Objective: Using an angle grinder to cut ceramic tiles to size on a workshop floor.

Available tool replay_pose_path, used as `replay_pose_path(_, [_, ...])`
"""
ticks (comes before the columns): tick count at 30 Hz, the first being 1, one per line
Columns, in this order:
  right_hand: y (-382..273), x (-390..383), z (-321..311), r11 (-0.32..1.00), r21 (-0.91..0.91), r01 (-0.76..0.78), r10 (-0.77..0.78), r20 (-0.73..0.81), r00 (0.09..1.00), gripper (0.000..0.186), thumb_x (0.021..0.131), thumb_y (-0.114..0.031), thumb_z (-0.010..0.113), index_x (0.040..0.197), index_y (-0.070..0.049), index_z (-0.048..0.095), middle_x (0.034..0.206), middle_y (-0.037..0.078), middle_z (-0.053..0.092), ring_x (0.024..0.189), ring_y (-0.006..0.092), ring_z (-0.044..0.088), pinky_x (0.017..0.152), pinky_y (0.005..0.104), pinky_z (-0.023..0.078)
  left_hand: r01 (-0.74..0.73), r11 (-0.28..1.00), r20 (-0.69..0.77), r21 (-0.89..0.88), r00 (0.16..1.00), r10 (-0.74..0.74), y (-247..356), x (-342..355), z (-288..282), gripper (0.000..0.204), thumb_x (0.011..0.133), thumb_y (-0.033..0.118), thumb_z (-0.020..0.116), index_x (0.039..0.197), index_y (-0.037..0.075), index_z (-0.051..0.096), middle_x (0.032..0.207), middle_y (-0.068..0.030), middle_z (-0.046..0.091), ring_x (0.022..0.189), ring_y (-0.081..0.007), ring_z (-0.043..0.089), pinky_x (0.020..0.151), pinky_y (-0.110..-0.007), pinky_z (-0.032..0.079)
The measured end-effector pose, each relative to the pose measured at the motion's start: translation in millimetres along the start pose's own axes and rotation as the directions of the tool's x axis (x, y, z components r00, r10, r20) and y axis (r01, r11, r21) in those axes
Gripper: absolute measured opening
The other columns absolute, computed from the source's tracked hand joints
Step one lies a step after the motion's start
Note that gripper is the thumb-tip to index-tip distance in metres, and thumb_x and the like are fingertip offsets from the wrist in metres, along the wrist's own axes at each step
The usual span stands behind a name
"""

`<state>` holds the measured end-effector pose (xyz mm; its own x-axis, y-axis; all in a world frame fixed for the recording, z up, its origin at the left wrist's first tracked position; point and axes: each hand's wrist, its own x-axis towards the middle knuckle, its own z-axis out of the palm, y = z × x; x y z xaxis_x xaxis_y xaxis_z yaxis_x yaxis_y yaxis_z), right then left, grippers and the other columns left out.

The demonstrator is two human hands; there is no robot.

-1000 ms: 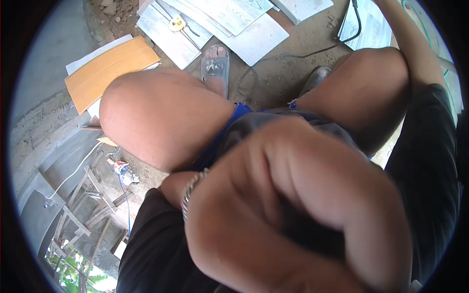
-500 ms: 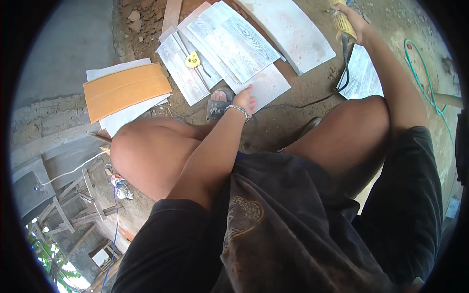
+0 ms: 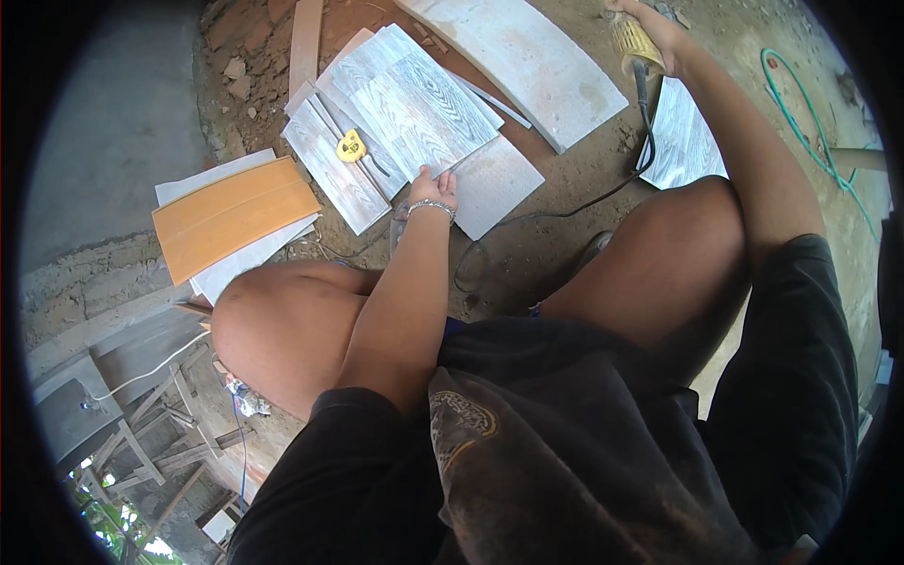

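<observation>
A: Your left hand (image 3: 433, 191) rests fingertips down on the near edge of the wood-grain tile (image 3: 414, 108), fingers spread flat, gripping nothing.

B: And that tile?

A: Grey, streaked like timber, topmost of a loose stack on the dirt, its long axis running from near right to far left. A yellow tape measure (image 3: 351, 145) lies just left of it.

B: Your right hand (image 3: 654, 33) is far right, closed round a yellow power tool (image 3: 633, 40); its black cord (image 3: 646, 141) trails toward you.

A: No containers anywhere here.

No packages, labels or screens
</observation>
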<state>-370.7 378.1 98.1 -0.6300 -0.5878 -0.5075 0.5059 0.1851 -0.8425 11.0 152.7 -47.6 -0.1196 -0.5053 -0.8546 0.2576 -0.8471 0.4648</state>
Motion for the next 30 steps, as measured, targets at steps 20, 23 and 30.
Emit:
replay_pose_path(20, [-19,-4,79,0.994,-0.076,0.073,-0.065,0.095,0.993,0.024,0.090,-0.036,0.065,0.083,-0.012,0.063,0.066,0.007,0.064,0.051,0.0233,0.062,0.046,0.0399,0.053,-0.226,0.914,0.244,-0.337,0.917,0.317,150,-97,86,0.030,0.104,0.013,0.051,0.124,-0.009,0.052,0.115,-0.0213,0.064,0.106,-0.0284,0.068,0.095,-0.040,0.062])
replay_pose_path(23, [-21,-1,76,0.994,-0.048,0.097,-0.093,0.093,0.991,0.025,0.089,-0.036,0.065,0.081,-0.013,0.063,0.065,0.007,0.064,0.050,0.0236,0.062,0.046,0.0406,0.053,-0.232,0.913,0.231,-0.335,0.919,0.318,144,-98,84,0.030,0.104,0.013,0.052,0.124,-0.009,0.053,0.117,-0.0217,0.064,0.108,-0.0289,0.068,0.094,-0.040,0.062])
replay_pose_path(30, [-19,-1,70,0.996,-0.089,0.025,-0.009,0.175,0.985,0.024,0.090,-0.035,0.065,0.085,-0.012,0.063,0.066,0.006,0.064,0.050,0.0233,0.062,0.046,0.0405,0.053,-0.239,0.913,0.210,-0.331,0.924,0.319,138,-95,88,0.030,0.104,0.016,0.055,0.124,-0.006,0.053,0.116,-0.0189,0.062,0.108,-0.0289,0.066,0.097,-0.041,0.060])
